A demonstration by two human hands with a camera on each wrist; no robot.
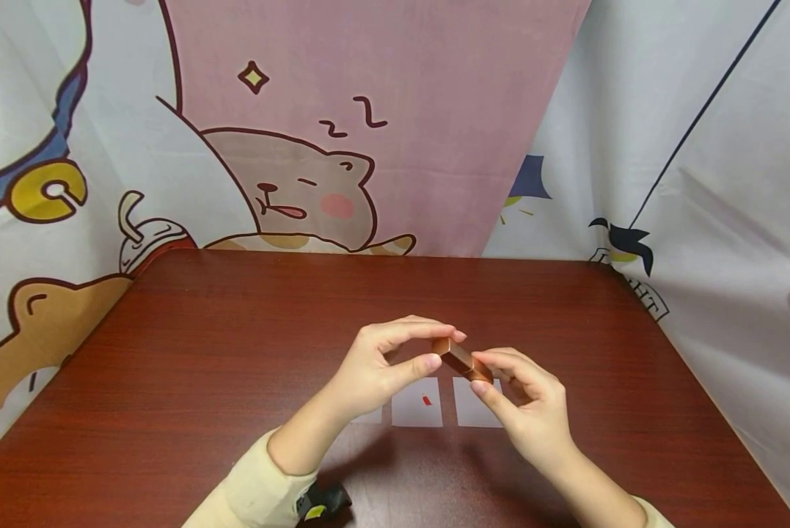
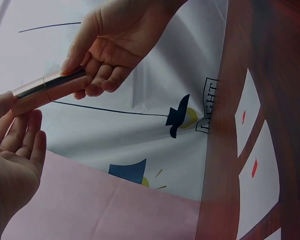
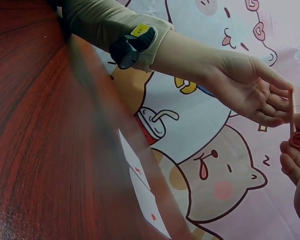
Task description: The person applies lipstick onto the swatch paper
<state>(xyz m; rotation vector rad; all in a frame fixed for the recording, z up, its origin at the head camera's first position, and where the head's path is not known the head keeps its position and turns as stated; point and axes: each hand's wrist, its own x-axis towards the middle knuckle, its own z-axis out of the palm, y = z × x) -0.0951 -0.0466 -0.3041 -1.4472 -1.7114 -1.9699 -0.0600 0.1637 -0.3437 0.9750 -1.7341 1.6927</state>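
Both hands hold a copper-coloured lipstick tube up in front of the body, tilted down to the right in the head view. My left hand pinches one end between thumb and fingers. The other end sits between the thumb and fingers of my right hand. In the left wrist view, a seam runs round the middle of the shiny lipstick tube, and its two parts meet there. A reddish round end of the lipstick tube shows in the right wrist view, where fingers partly cover the rest.
White paper pieces lie in a row on the dark red-brown table, below the hands. The middle paper bears a small red mark, as does the right-hand paper. A cartoon-printed curtain hangs behind and beside the table.
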